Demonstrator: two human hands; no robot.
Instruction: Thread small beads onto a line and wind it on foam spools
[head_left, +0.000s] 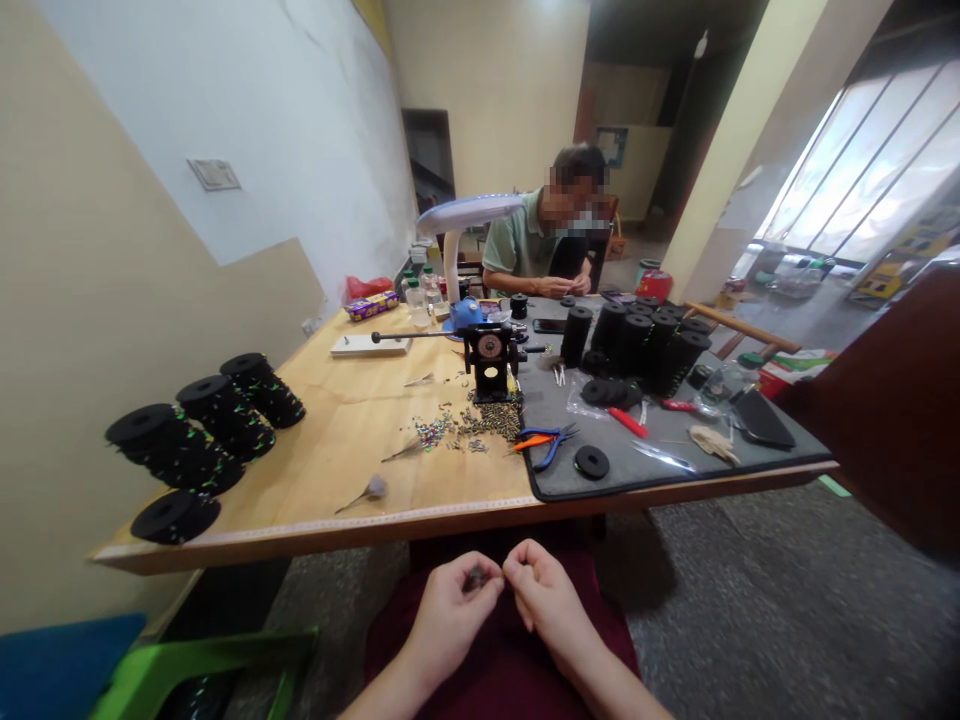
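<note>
Above my lap, my left hand [456, 605] is curled closed, with a small greyish thing [474, 578] partly showing inside its fingers; I cannot make out what it is. My right hand [546, 600] pinches thumb and finger together, its tips meeting those of the left. Whatever lies between the fingertips is too small to see. On the table beyond are small coloured beads [433, 430], a heap of dark and brassy little pieces [495, 418], blue-handled pliers [551, 445] and a black foam spool [592, 461].
A black crank device [491, 350] and a desk lamp [469, 212] stand mid-table. Stacked black spools [244, 415] occupy the left side, more spools [634, 340] the grey mat [555, 485]. Tweezers [660, 457] lie there. Opposite sits another person [517, 250], hands together. A green stool [202, 660] is lower left.
</note>
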